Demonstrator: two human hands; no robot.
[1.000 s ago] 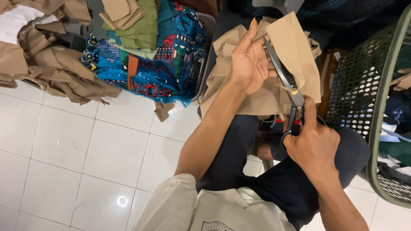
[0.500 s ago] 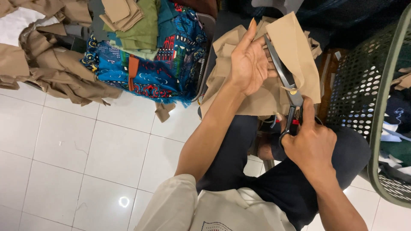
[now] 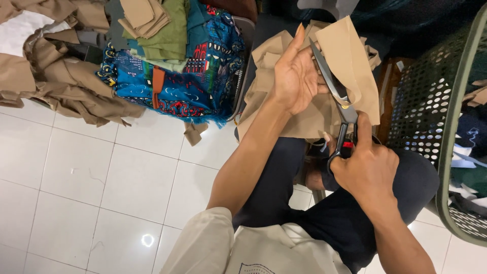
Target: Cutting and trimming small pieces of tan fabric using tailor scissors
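Note:
My left hand (image 3: 297,76) holds a piece of tan cloth (image 3: 350,61) up in front of me, fingers stretched along it. In my right hand (image 3: 365,165) are large black-handled scissors (image 3: 335,91), their long blades set into the cloth's edge next to my left palm. More tan cloth (image 3: 269,71) hangs bunched under the held piece, over my dark-trousered knees.
A blue patterned fabric bundle (image 3: 198,76) with folded green and tan pieces on top lies at the upper middle. Crumpled tan garments (image 3: 61,81) heap at upper left on the white tiled floor (image 3: 101,177). A dark green perforated basket (image 3: 441,116) with scraps stands at right.
The scissor blades have closed a little further along the tan cloth. Both hands stay nearly where they were.

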